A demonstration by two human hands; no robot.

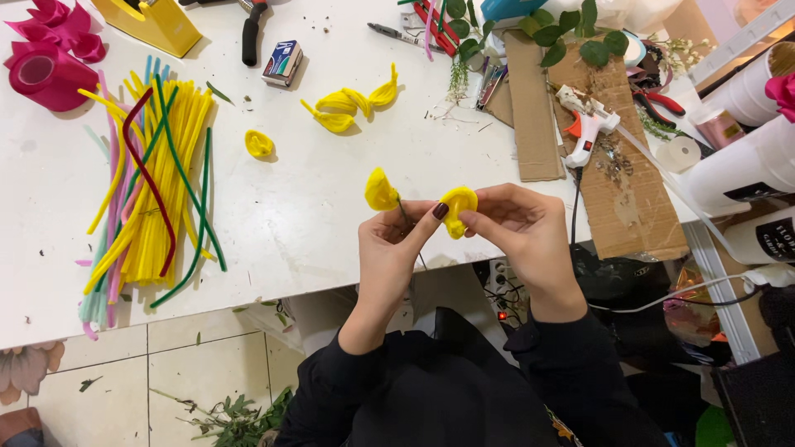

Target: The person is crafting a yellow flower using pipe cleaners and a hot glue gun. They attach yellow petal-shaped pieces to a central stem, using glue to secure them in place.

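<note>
Black sleeves (464, 389) at bottom of view, forearms raised over tabletop (290, 207) edge. Left hand (389, 244) and right hand (517, 223) close together just above the near edge. Right-hand fingers (480, 222) pinched shut on a curled yellow petal piece (458, 203); left thumb touching same piece from the other side. Left-hand fingers closed around a thin wire stem (404, 212) carrying a second yellow petal (380, 190) at its upper end.

Around: heap of pipe cleaners (153, 182), mostly yellow with green, red and pink strands, well to the left. Single small yellow curl (259, 144) lying alone between heap and hands. Cluster of yellow petals (352, 101) farther back. Glue gun (586, 128) resting on cardboard sheet (617, 165), right of hands, its cord (575, 207) running down past right hand. Magenta ribbon roll (41, 70) and yellow tape dispenser (153, 23) at far left. Green leafy sprigs (563, 29) at back. Nothing between hands and camera; work unobstructed.
</note>
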